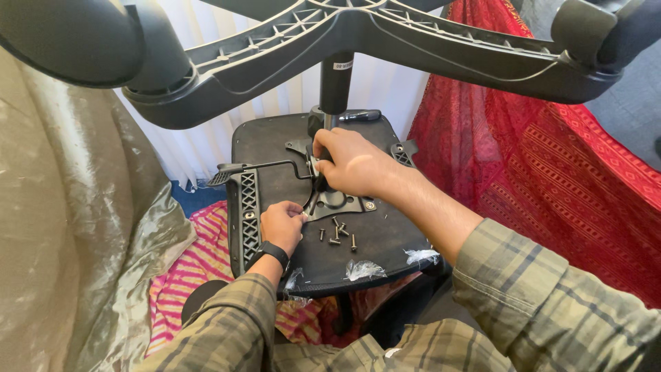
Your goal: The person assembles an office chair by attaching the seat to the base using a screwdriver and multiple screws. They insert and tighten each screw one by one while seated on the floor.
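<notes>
We look down on an upturned office chair: the black seat underside (275,148) faces us, and the gas column (335,83) rises from its far middle up to the star base (385,34) spreading over the top of the view.

Our right hand (351,164) sits closed around the top of the tilt mechanism (323,180), where the column meets the metal mounting plate (337,204). What exactly the fingers grip is hidden beneath the hand. A thin lever rod (265,166) runs from that mechanism out to the left, its long axis left to right, ending in a flat paddle (219,178).

Our left hand (281,226), with a dark watch (273,251) at the wrist, is curled at the near left corner of the plate, fingertips touching its edge; we cannot tell whether they pinch something small.

The loose screws (337,234) lie scattered on the seat just right of the left hand and just near of the plate, below the right forearm. The left hand is clearly the nearer one.

Scraps of clear plastic wrap (363,269) cling to the near edge. Red patterned cloth (551,158) hangs on the right.
</notes>
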